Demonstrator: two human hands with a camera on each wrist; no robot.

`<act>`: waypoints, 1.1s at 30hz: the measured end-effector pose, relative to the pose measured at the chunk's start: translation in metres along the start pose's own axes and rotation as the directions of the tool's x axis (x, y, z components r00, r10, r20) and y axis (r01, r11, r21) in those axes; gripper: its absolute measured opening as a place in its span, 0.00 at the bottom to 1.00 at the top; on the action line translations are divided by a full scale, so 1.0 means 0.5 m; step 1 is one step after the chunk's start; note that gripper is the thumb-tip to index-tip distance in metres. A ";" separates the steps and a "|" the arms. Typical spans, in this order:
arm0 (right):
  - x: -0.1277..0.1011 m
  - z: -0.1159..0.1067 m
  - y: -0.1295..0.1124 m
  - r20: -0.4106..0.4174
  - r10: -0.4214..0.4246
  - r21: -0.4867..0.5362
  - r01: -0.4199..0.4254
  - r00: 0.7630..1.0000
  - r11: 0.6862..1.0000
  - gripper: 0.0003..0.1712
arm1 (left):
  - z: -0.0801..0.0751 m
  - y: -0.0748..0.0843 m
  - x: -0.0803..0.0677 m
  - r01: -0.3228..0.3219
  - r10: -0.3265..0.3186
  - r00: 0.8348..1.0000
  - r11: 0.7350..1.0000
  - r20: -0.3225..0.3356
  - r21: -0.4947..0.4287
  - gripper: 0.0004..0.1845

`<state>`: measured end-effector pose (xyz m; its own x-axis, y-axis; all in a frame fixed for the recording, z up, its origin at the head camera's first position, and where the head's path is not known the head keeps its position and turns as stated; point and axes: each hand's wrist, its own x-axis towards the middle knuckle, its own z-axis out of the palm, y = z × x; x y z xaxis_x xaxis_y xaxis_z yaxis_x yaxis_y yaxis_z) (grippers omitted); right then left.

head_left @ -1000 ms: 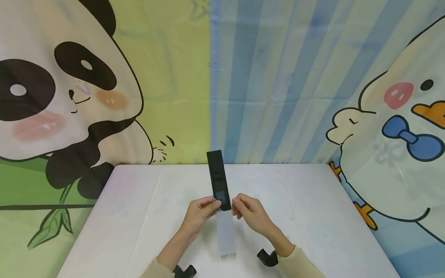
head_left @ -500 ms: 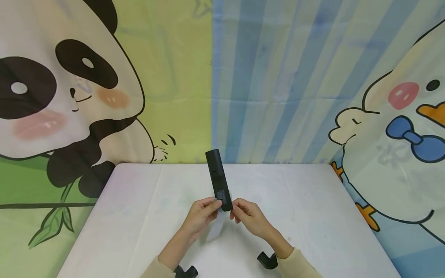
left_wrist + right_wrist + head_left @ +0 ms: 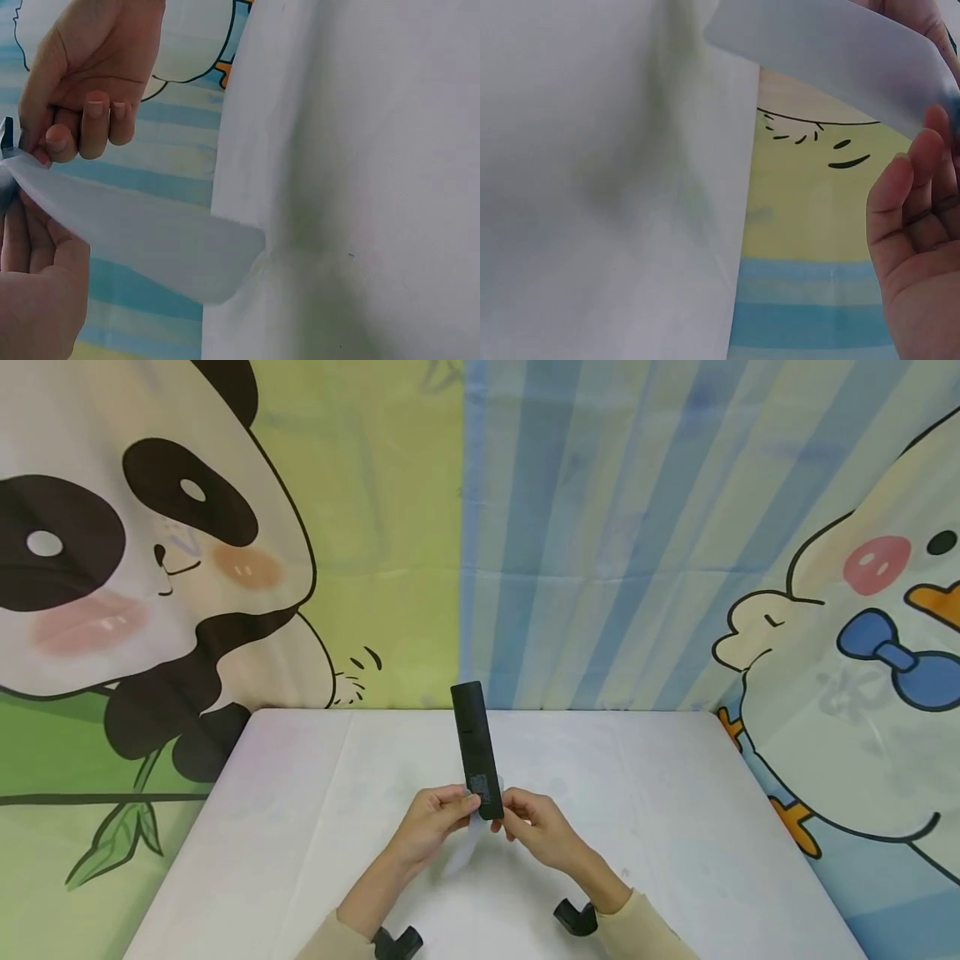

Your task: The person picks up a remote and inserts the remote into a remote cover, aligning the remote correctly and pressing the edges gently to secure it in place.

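Above the middle of a white cloth-covered table (image 3: 660, 827), towards its near edge, two hands hold a slim black rectangular remote control (image 3: 477, 747) that points at the far edge. The left hand (image 3: 431, 822) pinches the remote's near end with curled fingers and thumb. The right hand (image 3: 538, 828), fingers curled, grips that same end, where a thin translucent pale plastic strip (image 3: 142, 236) hangs down, bent towards the tabletop.

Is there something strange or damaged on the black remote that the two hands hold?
No damage shows. The black remote stands tilted above the table, held at its lower end by the left hand and right hand. A pale translucent sleeve hangs off that end, bent sideways.
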<state>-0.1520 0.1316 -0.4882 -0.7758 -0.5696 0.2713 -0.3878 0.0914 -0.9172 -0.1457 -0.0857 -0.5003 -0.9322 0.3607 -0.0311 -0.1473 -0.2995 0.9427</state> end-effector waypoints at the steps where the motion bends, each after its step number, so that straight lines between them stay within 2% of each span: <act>1: 0.000 0.002 0.000 -0.005 -0.007 -0.009 0.007 1.000 1.000 0.08 | 0.001 0.000 0.000 -0.007 0.007 1.000 1.000 -0.012 0.014 0.16; 8: -0.001 0.003 -0.043 -0.017 -0.026 -0.021 0.026 1.000 0.999 0.07 | 0.005 0.005 -0.001 -0.024 0.030 0.994 0.998 -0.106 0.058 0.19; 14: -0.006 -0.002 -0.060 -0.022 -0.050 -0.021 0.050 0.998 0.999 0.10 | 0.001 0.008 -0.003 -0.025 0.040 0.992 0.991 -0.118 0.133 0.19; 19: -0.009 -0.005 -0.054 -0.046 -0.040 0.000 0.040 0.998 0.999 0.09 | -0.001 0.012 -0.007 -0.030 0.067 0.988 0.968 -0.139 0.251 0.16; 22: -0.010 -0.007 -0.048 -0.053 -0.037 -0.006 0.037 0.998 0.999 0.10 | -0.001 0.010 -0.007 -0.054 0.104 0.986 0.940 -0.133 0.337 0.14; 26: -0.011 -0.005 -0.013 -0.059 -0.029 -0.013 0.028 0.998 1.000 0.10 | -0.002 0.006 -0.005 -0.111 0.161 0.983 0.902 -0.087 0.417 0.13; 28: -0.011 -0.004 0.005 -0.066 -0.016 -0.011 0.015 0.998 1.000 0.11 | -0.002 0.006 -0.005 -0.126 0.169 0.983 0.896 -0.066 0.425 0.13; 33: -0.011 -0.007 0.007 -0.098 0.012 -0.048 -0.016 0.995 0.999 0.11 | 0.000 0.005 -0.007 -0.121 0.155 0.987 0.902 -0.050 0.415 0.13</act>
<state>-0.1508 0.1379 -0.4921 -0.8252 -0.4861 0.2877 -0.3985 0.1400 -0.9064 -0.1429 -0.0877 -0.4979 -0.9592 0.2650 0.0989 0.1169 0.0532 0.9917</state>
